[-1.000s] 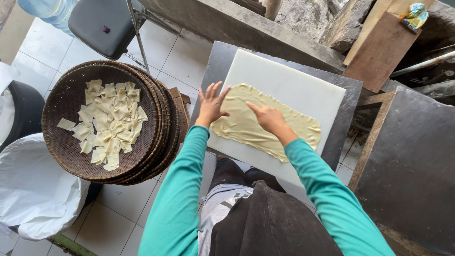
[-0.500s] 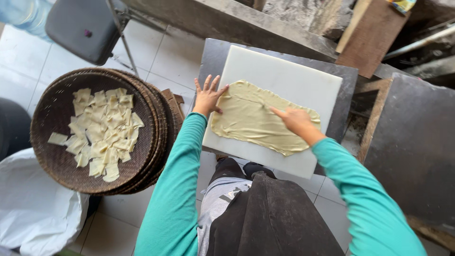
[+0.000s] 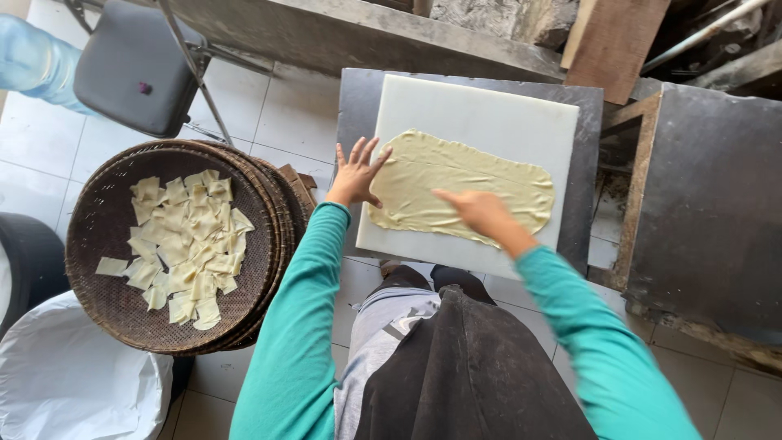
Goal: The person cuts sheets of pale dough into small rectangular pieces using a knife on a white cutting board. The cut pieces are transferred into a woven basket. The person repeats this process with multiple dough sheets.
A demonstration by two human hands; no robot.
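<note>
We see the dough sheet lying flat in the middle of the white board. The left hand, fingers spread, presses on the sheet's left end. The right hand rests on its near edge, seemingly flat, though blurred. Left of the board, cut dough pieces fill the woven tray.

Looking steeply down from head height, close over the white board on the tabletop, basket at left.
</note>
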